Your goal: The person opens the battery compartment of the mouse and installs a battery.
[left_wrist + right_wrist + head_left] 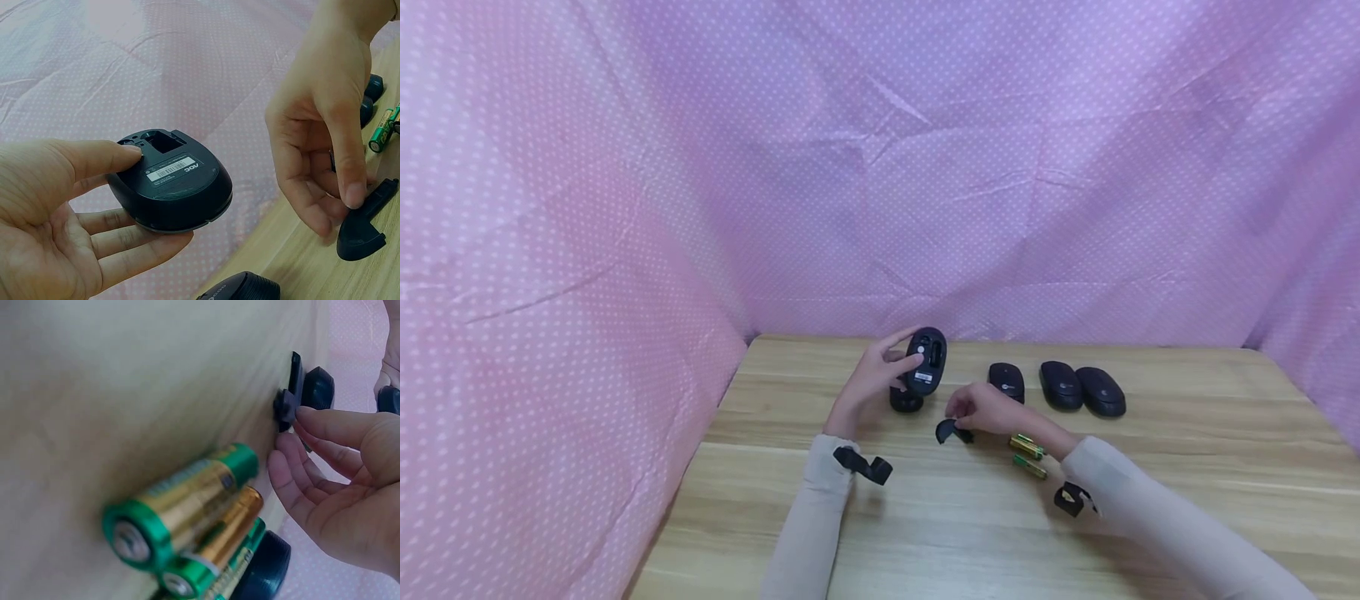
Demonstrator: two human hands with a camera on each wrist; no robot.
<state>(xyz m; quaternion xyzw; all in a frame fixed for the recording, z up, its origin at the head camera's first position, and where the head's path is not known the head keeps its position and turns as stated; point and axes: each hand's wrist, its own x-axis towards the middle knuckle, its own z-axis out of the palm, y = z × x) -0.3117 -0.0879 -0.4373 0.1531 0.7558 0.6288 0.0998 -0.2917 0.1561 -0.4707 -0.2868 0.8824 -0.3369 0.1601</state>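
My left hand [871, 377] grips a black computer mouse [187, 184], thumb on its underside and fingers beneath. The underside faces up, with a white barcode label and an uncovered battery slot [164, 142]. To the right and nearer me, my right hand [988, 408] pinches a black battery cover [357, 234] between thumb and fingers, close over the table. This cover has a rounded end and a narrow strip. Another black mouse [906, 402] stands on the table, partly behind the held one. Several green and gold batteries [181, 506] lie near my right wrist.
Beyond my right hand stands a black mouse [1006, 379], partly hidden by that hand. Two more, a left mouse [1061, 385] and a right mouse [1101, 392], sit side by side farther right. Pink dotted cloth [880, 208] hangs behind the wooden table [940, 533].
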